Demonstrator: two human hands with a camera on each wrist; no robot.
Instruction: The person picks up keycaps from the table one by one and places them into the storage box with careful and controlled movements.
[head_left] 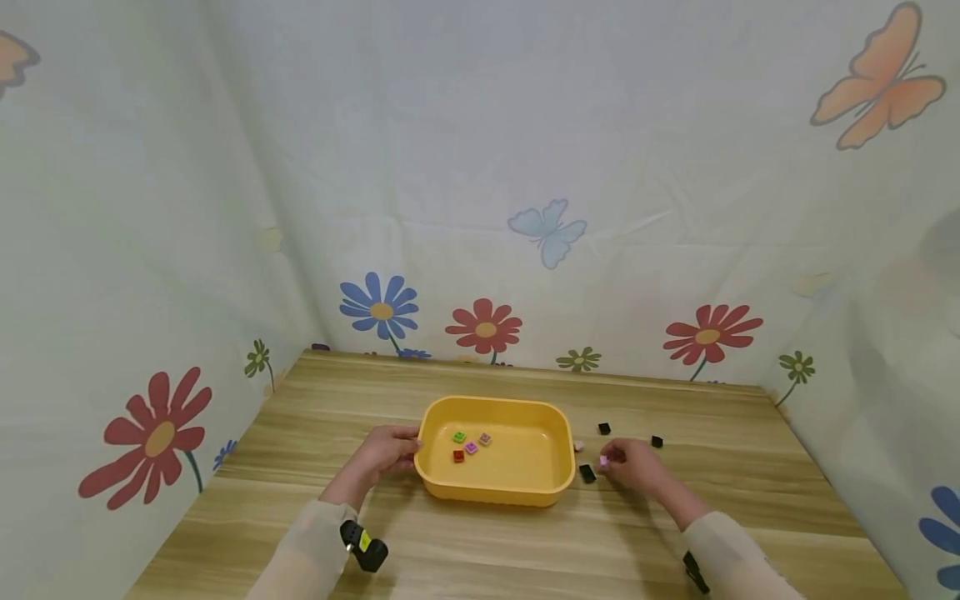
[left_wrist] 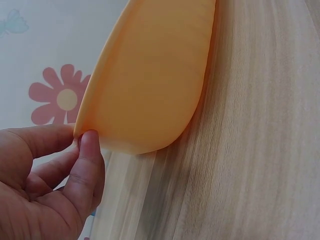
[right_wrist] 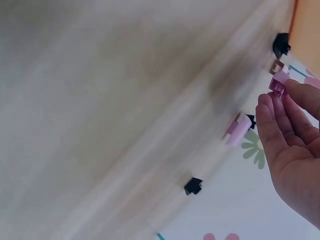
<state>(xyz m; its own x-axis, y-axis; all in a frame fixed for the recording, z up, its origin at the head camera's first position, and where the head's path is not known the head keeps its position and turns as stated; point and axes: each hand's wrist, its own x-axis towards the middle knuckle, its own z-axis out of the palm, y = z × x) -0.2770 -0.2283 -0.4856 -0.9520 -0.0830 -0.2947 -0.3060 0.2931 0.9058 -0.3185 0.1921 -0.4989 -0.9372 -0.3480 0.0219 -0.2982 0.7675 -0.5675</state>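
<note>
A yellow plastic tray stands on the wooden table. My left hand pinches its left rim between thumb and fingers, as the left wrist view shows at the tray wall. Just right of the tray, my right hand pinches a small pink hollow block between thumb and fingertips. Another pink block lies on the table by that hand, hidden behind it in the head view. Inside the tray sit a green block, a red block, a purple block and a dull pink block.
Black blocks lie around my right hand: one near the tray, one behind and one to the right. A pale block is beside the tray's right wall. Flower-printed cloth bounds the table at the back and sides.
</note>
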